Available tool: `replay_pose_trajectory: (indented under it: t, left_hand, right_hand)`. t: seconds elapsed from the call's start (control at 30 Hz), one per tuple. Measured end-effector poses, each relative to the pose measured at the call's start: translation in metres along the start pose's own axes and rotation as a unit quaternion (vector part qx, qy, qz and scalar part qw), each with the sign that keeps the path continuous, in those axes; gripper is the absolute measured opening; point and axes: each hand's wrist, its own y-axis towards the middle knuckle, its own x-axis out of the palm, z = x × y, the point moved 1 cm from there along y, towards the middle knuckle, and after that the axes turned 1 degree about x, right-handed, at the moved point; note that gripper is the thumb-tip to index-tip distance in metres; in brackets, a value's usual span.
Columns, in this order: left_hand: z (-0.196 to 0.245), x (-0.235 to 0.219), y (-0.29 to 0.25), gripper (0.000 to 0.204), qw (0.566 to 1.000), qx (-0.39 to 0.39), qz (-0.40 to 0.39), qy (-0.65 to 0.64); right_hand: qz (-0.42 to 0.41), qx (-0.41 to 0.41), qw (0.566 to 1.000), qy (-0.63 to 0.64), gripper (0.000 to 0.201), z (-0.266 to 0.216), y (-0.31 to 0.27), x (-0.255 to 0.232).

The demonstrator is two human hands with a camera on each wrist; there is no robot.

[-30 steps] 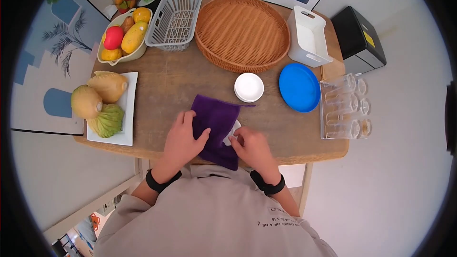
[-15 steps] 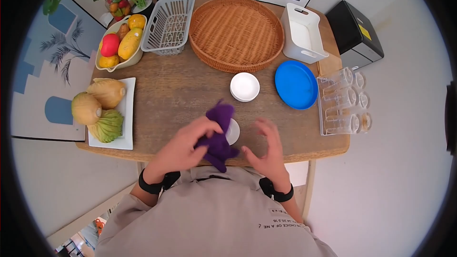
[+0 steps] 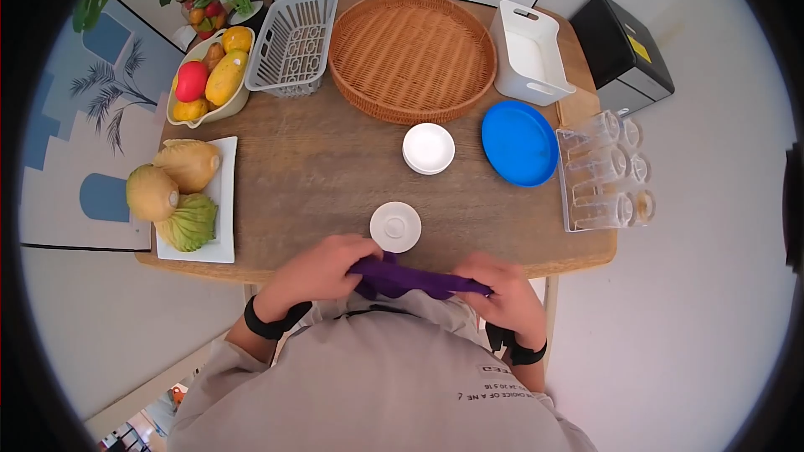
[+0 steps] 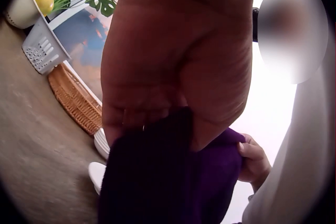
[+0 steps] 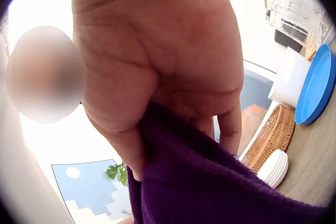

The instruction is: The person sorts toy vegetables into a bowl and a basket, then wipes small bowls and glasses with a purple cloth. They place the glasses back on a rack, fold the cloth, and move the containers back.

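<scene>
A purple cloth [image 3: 410, 279] is stretched between both hands at the table's front edge, close to the person's shirt. My left hand [image 3: 328, 269] pinches one end between thumb and fingers, and the cloth [image 4: 168, 182] hangs down from that grip in the left wrist view. The other end is held by my right hand [image 3: 506, 291], its thumb on one face of the cloth [image 5: 194, 182] in the right wrist view. Just beyond the cloth, a small white dish [image 3: 395, 223] lies on the table with a round ring showing at its middle.
Behind the dish stand stacked white dishes [image 3: 429, 147], with a blue plate [image 3: 519, 144] to their right. A wicker tray [image 3: 414, 54], grey basket [image 3: 293, 42] and white bin [image 3: 531, 59] line the back. Glasses [image 3: 599, 167] stand at right; a vegetable plate [image 3: 224, 201] is at left.
The cloth has been lifted off the white dish and drawn back toward the body. My right hand, apart from the cloth half a second ago, now grips its other end.
</scene>
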Motion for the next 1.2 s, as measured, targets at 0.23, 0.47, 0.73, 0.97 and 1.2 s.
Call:
replay_pose_trajectory:
  t: [0.23,0.47,0.73,0.97,1.2]
  left_hand:
    - [0.003,-0.05,-0.028,0.032,0.99,-0.019,-0.049,-0.128]
    - [-0.015,-0.036,-0.008,0.031,0.95,-0.06,0.241,0.187]
    - [-0.01,0.038,0.015,0.052,0.967,-0.207,0.119,0.085]
    - [-0.037,0.044,0.049,0.048,0.957,-0.242,0.162,0.002]
    - [-0.024,0.034,0.04,0.032,0.904,-0.071,0.111,-0.407]
  right_hand:
    - [0.036,0.079,0.994,0.062,0.017,0.01,-0.018,-0.031]
    - [0.31,0.013,0.912,-0.267,0.025,0.035,0.025,-0.013]
    - [0.132,0.184,0.97,-0.09,0.035,0.074,0.022,0.062]
    - [0.094,0.191,0.97,-0.122,0.037,0.08,0.05,0.087]
    - [0.173,0.119,0.959,0.189,0.038,0.061,0.045,0.08]
